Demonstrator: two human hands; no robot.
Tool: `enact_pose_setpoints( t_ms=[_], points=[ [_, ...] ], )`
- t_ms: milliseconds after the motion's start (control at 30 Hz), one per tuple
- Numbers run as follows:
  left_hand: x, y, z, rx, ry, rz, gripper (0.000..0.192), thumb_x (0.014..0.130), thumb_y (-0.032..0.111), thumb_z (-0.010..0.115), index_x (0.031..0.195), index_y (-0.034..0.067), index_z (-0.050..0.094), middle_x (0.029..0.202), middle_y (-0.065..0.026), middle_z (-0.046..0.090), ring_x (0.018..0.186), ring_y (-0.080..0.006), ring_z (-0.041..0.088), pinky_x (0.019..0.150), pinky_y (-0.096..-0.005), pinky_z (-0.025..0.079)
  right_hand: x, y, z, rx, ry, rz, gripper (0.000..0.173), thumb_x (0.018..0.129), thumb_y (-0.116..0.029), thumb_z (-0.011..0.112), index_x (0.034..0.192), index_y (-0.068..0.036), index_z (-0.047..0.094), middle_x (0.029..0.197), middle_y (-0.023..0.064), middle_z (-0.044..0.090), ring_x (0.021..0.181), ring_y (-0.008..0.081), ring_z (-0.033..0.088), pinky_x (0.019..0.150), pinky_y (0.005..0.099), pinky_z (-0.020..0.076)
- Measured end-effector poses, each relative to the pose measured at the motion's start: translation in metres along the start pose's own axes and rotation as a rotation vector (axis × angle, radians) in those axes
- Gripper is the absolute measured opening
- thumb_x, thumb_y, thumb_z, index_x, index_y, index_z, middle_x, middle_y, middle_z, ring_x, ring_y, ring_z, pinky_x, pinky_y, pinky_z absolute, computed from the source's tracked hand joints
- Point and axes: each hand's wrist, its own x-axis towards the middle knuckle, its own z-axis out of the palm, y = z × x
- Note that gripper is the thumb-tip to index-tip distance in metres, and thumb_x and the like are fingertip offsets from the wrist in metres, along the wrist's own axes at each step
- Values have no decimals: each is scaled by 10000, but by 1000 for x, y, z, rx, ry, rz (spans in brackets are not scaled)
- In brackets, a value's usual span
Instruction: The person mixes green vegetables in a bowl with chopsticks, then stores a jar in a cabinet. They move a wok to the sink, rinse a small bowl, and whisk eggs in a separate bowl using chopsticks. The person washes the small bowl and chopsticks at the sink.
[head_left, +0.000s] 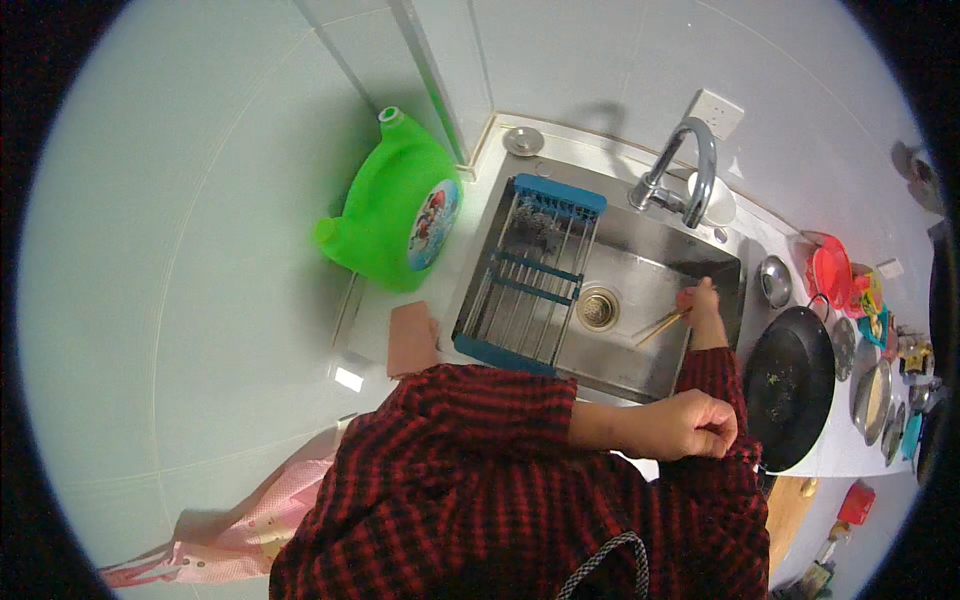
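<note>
Inside the stainless-steel sink (630, 367), my right hand (703, 301) is closed around a pair of thin chopsticks (661, 328) that slant down to the left. A small pinkish-red thing (683, 300) shows beside its fingers; what it is I cannot tell. My left hand (697, 424) is curled into a fist over the right sleeve (739, 420), close to the elbow. Whether it pinches any cloth is hidden. The drain strainer (598, 308) lies left of my right hand. A chrome faucet (701, 161) arches over the sink's back edge.
A wire drying rack with blue ends (559, 193) spans the sink's left side. Left of it are a green plastic jug (382, 217) and a pinkish-brown cloth (411, 339). On the right counter sit a black pan (791, 390), a metal bowl (775, 281) and red basin (830, 271).
</note>
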Motion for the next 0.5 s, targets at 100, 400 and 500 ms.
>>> enact_pose_setpoints(
  t_ms=[100, 400, 500],
  points=[
    [-7, 9, 7, -71, -44, 66, 119, 835, 126, 598, 831, 23, 538, 759, -20, 565, 745, -112, 526, 690, -274, 435, -10, -44, -15, 30, 4, -17, 574, 931, -519, 281, 925, 4, 518, 799, 167, 598, 712, 278, 590, 612, 440, 498],
    [-19, -22, 2, 62, 513, -142, 291, 793, 109, 650, 1049, 21, 542, 957, -91, 590, 914, -202, 568, 824, -330, 462, 17, -65, -52, 462, 45, 5, 439, 946, -338, 205, 871, -50, 528, 849, 131, 635, 735, 284, 594, 675, 520, 464],
    [-20, -41, -1, -69, 458, -79, 267, 790, 83, 651, 1021, 16, 537, 966, -66, 568, 942, -176, 549, 837, -318, 460, 13, -52, -47, 426, 135, 33, 407, 935, -306, 211, 832, -54, 514, 816, 116, 634, 723, 280, 591, 676, 520, 446]
  ],
)
